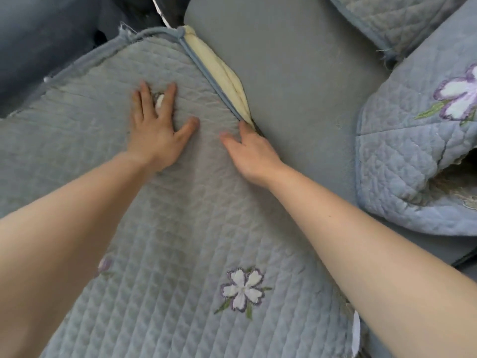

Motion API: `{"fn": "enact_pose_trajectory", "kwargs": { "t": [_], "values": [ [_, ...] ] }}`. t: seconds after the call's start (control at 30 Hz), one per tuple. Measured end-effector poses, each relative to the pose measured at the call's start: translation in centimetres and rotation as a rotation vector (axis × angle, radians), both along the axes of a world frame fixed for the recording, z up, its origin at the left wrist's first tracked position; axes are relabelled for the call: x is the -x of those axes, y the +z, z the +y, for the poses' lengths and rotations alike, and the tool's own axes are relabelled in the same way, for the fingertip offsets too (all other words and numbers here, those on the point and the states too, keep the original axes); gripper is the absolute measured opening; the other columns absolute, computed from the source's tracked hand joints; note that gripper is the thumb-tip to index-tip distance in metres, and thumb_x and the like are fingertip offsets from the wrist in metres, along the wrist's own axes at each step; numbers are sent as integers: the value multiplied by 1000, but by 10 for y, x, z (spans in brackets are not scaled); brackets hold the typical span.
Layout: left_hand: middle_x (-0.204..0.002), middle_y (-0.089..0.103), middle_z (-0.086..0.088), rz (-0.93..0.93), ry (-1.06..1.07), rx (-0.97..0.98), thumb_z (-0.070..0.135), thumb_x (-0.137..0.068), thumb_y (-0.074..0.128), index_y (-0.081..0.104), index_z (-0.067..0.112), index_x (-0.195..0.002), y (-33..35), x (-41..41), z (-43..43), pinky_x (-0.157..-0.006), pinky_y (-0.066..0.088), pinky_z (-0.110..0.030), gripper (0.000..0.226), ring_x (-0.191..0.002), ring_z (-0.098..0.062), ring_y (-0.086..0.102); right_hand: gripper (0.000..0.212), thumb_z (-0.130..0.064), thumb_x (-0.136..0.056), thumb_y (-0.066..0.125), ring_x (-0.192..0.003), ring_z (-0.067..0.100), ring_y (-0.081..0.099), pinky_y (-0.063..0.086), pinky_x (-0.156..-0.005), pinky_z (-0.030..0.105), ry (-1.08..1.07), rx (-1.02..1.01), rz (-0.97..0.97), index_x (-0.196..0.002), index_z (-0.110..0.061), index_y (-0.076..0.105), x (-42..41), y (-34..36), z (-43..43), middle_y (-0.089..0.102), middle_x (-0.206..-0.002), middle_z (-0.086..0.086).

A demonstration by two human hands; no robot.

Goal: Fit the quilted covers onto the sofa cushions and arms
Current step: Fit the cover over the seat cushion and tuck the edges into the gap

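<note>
Left hand (154, 127), fingers spread, pins the quilted cover (180, 228) flat while my right hand (249, 153) tucks its piped edge (209, 76) beside the bare cushion (296, 86).

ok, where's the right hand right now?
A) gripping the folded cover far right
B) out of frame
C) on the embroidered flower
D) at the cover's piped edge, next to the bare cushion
D: the right hand rests at the piped edge of the quilted cover, beside the bare grey cushion.

Head camera looks steeply down, close over sofa cushion (296, 86).
</note>
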State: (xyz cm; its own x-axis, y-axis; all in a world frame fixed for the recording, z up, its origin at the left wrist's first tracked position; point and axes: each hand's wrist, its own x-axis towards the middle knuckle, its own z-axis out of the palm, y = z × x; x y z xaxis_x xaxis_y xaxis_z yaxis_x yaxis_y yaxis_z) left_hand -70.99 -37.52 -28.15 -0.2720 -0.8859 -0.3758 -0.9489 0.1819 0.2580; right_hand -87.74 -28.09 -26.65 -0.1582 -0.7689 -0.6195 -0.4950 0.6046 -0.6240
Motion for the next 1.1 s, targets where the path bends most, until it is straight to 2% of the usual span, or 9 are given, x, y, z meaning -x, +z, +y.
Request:
{"fn": "enact_pose_trajectory", "kwargs": {
  "t": [0.17,0.3,0.4,0.53,0.6,0.67,0.73,0.83,1.1],
  "values": [
    [-156,-25,-11,20,6,-67,70,-87,35,-5,42,-149,-3,2,-7,-113,-15,-41,79,-143,-28,-24,75,-51,-94,39,-143,23,23,20,-116,31,7,-25,46,-152,-10,13,-7,-11,-3,20,-158,9],
    [-157,-23,-11,3,-36,-83,72,-85,35,-4,41,-150,1,4,-2,-115,-11,-43,82,-144,-29,-21,92,-63,-88,42,-147,19,6,7,-118,33,-51,-156,-41,-152,-12,-1,-9,-18,-10,-2,-160,1],
    [-158,-20,-11,0,-43,-57,73,-84,36,-2,40,-150,1,5,-6,-116,-8,-44,83,-144,-30,-19,98,-69,-84,44,-145,20,13,11,-116,31,-100,-173,-72,-152,-10,3,-4,-15,-24,1,-158,0],
    [-158,-18,-11,-12,-47,-67,72,-83,38,-1,40,-150,7,7,-8,-117,-5,-46,84,-145,-31,-17,60,-48,-90,52,-119,31,52,45,-94,29,197,-251,132,-132,-5,50,13,12,-65,51,-134,16],
    [-158,-19,-11,-23,-40,-85,72,-83,40,-2,40,-150,9,8,-10,-117,-4,-46,85,-145,-31,-17,25,-30,-89,54,-96,32,60,43,-65,24,229,-125,278,-97,-7,60,14,28,-88,61,-106,14],
    [-158,-19,-11,-28,-39,-87,72,-83,40,-2,40,-150,11,9,-12,-117,-3,-46,85,-145,-31,-17,16,-24,-87,52,-88,30,58,38,-55,26,177,-50,261,-78,-11,54,4,35,-99,58,-95,16],
    [-158,-18,-12,-24,-42,-89,72,-83,41,-1,40,-150,12,8,-12,-118,-1,-46,85,-145,-32,-15,26,-24,-91,47,-108,34,57,44,-76,31,130,-51,232,-104,-4,57,-12,31,-96,58,-117,22],
    [-159,-15,-13,-17,-56,-89,72,-81,40,0,40,-151,13,7,-14,-119,2,-46,86,-145,-33,-12,51,-28,-98,37,-131,32,39,35,-103,35,72,-56,214,-140,1,32,-25,17,-87,37,-147,17],
    [-161,-1,-8,21,-24,-44,82,-67,33,10,45,-148,11,3,-16,-111,28,-47,92,-146,-29,-2,54,-30,-104,25,-143,25,22,19,-112,30,23,-52,255,-149,0,15,-31,-6,-96,17,-157,12]
  ]
}}
